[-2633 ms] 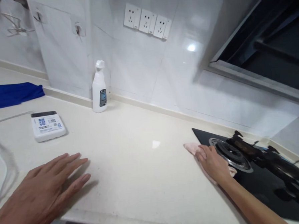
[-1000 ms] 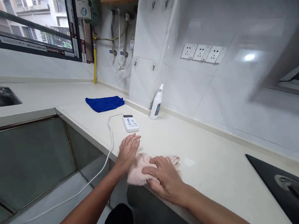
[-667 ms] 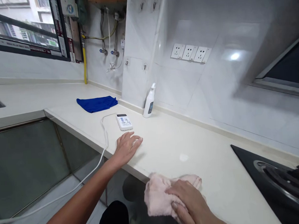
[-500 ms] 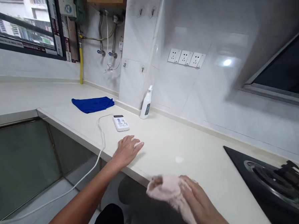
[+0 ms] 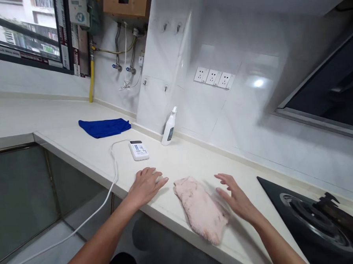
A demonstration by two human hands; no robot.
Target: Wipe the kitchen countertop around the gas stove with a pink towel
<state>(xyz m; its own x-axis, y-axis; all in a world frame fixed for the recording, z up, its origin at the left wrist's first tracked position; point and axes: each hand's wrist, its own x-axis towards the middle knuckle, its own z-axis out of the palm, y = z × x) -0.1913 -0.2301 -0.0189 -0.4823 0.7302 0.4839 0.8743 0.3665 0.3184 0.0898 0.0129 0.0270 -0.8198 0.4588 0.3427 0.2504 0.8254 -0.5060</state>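
Note:
A pale pink cloth point(image 5: 201, 210) lies spread on the cream countertop point(image 5: 190, 163) near its front edge. My right hand point(image 5: 237, 199) hovers just right of the cloth, fingers spread and slightly blurred, holding nothing. My left hand point(image 5: 146, 185) rests flat on the counter to the left of the cloth, fingers stretched out. Neither hand grips the cloth.
A white device point(image 5: 138, 150) with a cable point(image 5: 114, 178) hanging off the counter lies behind my left hand. A white spray bottle point(image 5: 168, 127) stands by the wall. A blue cloth point(image 5: 104, 127) lies further left. A black gas hob point(image 5: 317, 219) sits at the right.
My right hand wiped the pink cloth along the counter's front edge, then let it go; the cloth now lies flat and the hand has drawn off to its right. My left hand stayed put.

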